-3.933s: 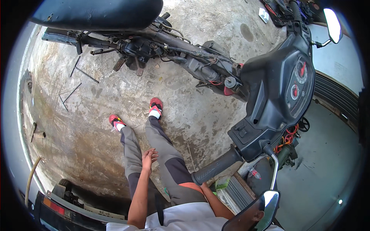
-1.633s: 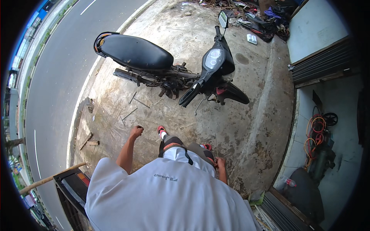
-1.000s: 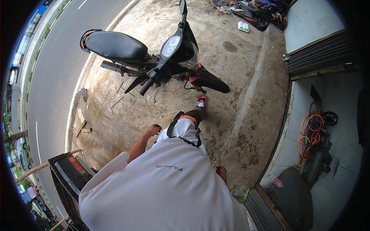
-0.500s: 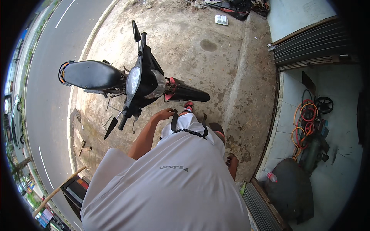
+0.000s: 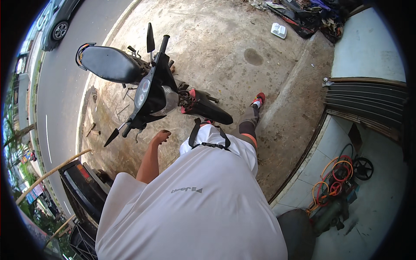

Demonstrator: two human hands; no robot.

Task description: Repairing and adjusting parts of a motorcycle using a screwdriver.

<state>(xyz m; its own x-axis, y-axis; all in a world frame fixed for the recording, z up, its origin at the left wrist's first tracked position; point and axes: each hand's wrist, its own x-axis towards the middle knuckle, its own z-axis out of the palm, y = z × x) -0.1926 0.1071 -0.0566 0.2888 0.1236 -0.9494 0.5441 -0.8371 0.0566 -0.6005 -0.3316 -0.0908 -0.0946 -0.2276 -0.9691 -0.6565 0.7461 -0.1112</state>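
Motorcycle: standing on the concrete, the wearer on its near side
Stride: legs apart by the motorcycle's front fender, likely walking; the next move seems to call for sure footing
Foam box: white, well right of the motorcycle, contents too small to tell
Left hand: near the motorcycle's handlebar, not touching, fingers partly curled, whether pinching anything I cannot tell
Right hand: out of sight, grip unknown

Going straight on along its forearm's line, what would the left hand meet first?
Probably the front end of the black motorcycle, near its clear plastic panel; depth is unclear from this one view, so the left hand might pass beneath it.
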